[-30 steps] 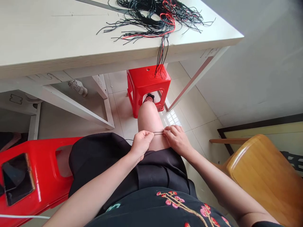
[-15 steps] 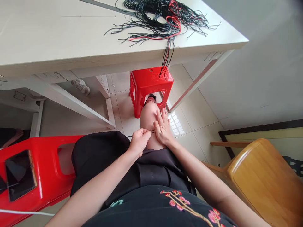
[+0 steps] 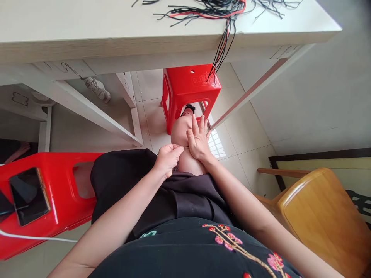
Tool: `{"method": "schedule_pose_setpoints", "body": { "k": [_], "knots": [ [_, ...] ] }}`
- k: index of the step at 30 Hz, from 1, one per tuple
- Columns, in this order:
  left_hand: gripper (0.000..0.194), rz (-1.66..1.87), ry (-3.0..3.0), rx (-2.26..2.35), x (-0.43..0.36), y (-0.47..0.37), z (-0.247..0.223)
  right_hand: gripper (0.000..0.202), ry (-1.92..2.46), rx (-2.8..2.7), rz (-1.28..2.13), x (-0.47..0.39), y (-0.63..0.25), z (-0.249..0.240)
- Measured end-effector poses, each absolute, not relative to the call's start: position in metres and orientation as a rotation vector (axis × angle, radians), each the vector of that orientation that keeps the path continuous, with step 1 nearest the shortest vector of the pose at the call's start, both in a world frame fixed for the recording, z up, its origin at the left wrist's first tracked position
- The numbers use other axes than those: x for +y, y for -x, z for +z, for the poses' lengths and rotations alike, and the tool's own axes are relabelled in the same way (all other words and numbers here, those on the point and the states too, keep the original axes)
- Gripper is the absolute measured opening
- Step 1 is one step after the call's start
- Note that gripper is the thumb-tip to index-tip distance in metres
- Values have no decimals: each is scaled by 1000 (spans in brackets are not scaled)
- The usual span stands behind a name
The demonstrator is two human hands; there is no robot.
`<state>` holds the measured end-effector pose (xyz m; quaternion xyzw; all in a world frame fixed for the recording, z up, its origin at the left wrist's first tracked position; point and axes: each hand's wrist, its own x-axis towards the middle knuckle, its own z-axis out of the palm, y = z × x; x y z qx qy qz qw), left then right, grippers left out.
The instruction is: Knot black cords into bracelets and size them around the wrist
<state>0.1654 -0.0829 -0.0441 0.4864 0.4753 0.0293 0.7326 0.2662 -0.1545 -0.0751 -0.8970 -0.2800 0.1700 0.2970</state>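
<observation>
Thin dark cords (image 3: 186, 147) cross my bare thigh, just above the knee (image 3: 180, 129). My left hand (image 3: 169, 156) pinches their left end between thumb and fingers. Flat against the leg, my right hand (image 3: 199, 139) lies over the cords' right part with its fingers spread; what is under the palm is hidden. On the white table (image 3: 116, 48) lies a bundle of black and red cords (image 3: 203, 13), and several strands hang over its front edge.
Under the table stands a red stool (image 3: 193, 83). Another red stool (image 3: 62, 204) at the left bears a phone (image 3: 29, 196), with a white cable (image 3: 37, 237) nearby. A wooden chair (image 3: 324, 216) is at the right, and a shoe (image 3: 97, 89) shows beneath the table.
The view has shifted, so the table and its cord bundle sit higher in the picture. Both hands keep nearly the same place on the leg; the right fingers look more spread.
</observation>
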Motion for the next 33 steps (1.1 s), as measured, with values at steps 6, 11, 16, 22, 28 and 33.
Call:
{"method": "schedule_pose_setpoints", "body": {
  "k": [6,11,16,22,28,33],
  "knots": [
    [15,75,-1046,1054,-76,-160,-45,61,2381,-790,402,-140,-271,-79],
    [14,102,-1031,1058,-71,-158,-46,61,2407,-833,377,-131,-270,-78],
    [14,127,-1014,1055,-66,-158,-46,63,2467,-861,347,-123,-271,-75],
    [14,154,-1014,1053,-58,-159,-48,65,2496,-897,267,-109,-275,-77],
    [14,146,-1022,1042,-52,-156,-51,64,2496,-936,230,-100,-276,-79],
    [15,142,-1032,1040,-48,-155,-53,66,2522,-977,200,-93,-279,-78]
  ]
}}
